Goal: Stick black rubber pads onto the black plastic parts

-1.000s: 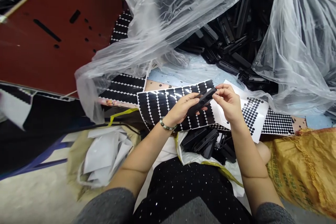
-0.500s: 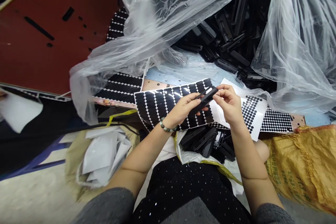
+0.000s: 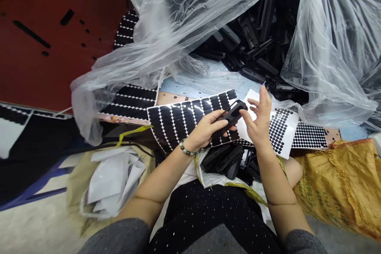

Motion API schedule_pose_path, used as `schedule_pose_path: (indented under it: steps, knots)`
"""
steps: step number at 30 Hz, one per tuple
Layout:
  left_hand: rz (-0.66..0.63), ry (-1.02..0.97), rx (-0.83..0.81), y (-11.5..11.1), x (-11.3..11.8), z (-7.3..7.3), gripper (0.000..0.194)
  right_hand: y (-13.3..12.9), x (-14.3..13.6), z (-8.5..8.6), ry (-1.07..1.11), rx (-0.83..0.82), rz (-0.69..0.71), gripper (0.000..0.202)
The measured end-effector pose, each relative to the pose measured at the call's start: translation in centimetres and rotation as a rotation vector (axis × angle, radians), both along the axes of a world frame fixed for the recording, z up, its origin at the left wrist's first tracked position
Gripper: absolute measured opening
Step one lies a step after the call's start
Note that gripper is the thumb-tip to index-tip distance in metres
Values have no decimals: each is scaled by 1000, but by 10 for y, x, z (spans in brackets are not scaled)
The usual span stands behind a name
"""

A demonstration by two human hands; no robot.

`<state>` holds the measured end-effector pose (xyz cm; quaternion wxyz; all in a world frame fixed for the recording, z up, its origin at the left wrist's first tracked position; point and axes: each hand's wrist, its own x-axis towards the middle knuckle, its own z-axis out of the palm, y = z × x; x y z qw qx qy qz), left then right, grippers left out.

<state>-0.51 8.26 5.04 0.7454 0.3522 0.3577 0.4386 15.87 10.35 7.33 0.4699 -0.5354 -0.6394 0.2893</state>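
My left hand (image 3: 205,129) is closed around a long black plastic part (image 3: 233,114), held tilted with its far end up to the right. My right hand (image 3: 258,118) is open, its fingers spread and raised, with the thumb at or close to the part's far end. Beneath my hands lies a sheet of black oblong stickers (image 3: 181,117) on white backing. To its right is a white sheet with round black dot stickers (image 3: 278,135). Below, several similar black parts (image 3: 223,158) rest in a white bag with a yellow edge (image 3: 244,187) near my lap.
A big heap of black plastic parts (image 3: 253,39) lies at the back under clear plastic film (image 3: 166,35). A red-brown board (image 3: 59,59) stands at left. A bag of white paper scraps (image 3: 111,176) sits lower left, a yellow woven sack (image 3: 336,182) at right.
My right hand's fingers have opened and lifted off the end of the black part. My left hand still holds it. The view has shifted slightly.
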Motion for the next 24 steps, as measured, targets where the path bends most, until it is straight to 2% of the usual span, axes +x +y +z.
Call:
schedule_pose_path:
  steps: [4, 7, 9, 12, 15, 17, 20, 24]
  knots:
    - [21, -24, 5, -4, 0, -2, 39, -2, 4, -6, 253, -164, 72, 49]
    - [66, 46, 137, -7, 4, -8, 42, -6, -1, -11, 350, -199, 27, 46]
    - [158, 203, 312, -10, 10, -15, 37, -10, -8, -13, 396, -205, -36, 42]
    - [293, 550, 589, -13, 18, -26, 37, -15, -18, -15, 409, -185, -143, 31]
    - [374, 750, 713, -15, 24, -30, 38, -17, -23, -17, 330, -108, -203, 19]
    - [409, 772, 691, -15, 26, -29, 34, -17, -21, -17, 244, -69, -186, 17]
    - [421, 727, 569, -11, 26, -23, 24, -17, -15, -17, 101, -23, -106, 14]
    - [410, 614, 436, -4, 26, -17, 14, -18, -6, -14, -74, 163, 42, 8]
